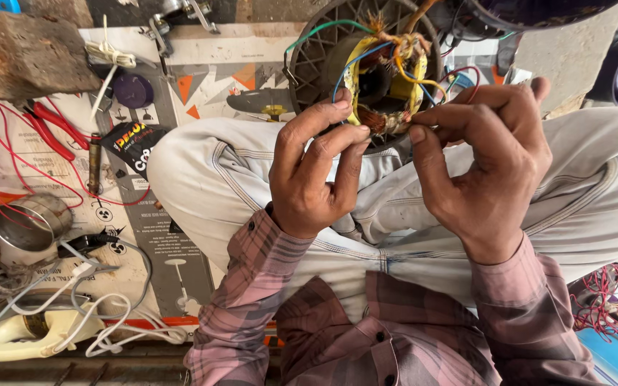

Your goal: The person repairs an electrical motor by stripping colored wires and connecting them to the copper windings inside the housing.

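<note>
— What do the person's hands have hold of?

— A fan motor [380, 78], a round grey housing with a yellow-taped copper winding in the middle. It rests on the person's lap, against the pale trousers [252, 171], at the top centre of the view.

— And the left hand?

— The left hand [312, 168] is curled against the near edge of the motor, fingers bent together, fingertips touching the winding. Whether it pinches a wire there cannot be told — the fingers hide the spot.

— The right one?

— The right hand [484, 171] has thumb and forefinger pressed together at the winding's lower right edge, just beside the left fingertips. Something thin seems caught between them, but it is too small to name. The other fingers arch above.

— Any wires on the motor?

— Several: blue, green, yellow and red wires [366, 53] loop out of the winding and over the housing.

— What lies around?

— To the left, on a surface covered with printed cardboard [202, 78], red-handled pliers [55, 125], a metal tin [26, 225], a coil of white cable [109, 329] beside a cream-coloured tool [23, 336], and loose red wire [8, 164]. A rough block of wood [23, 50] sits at top left.
</note>
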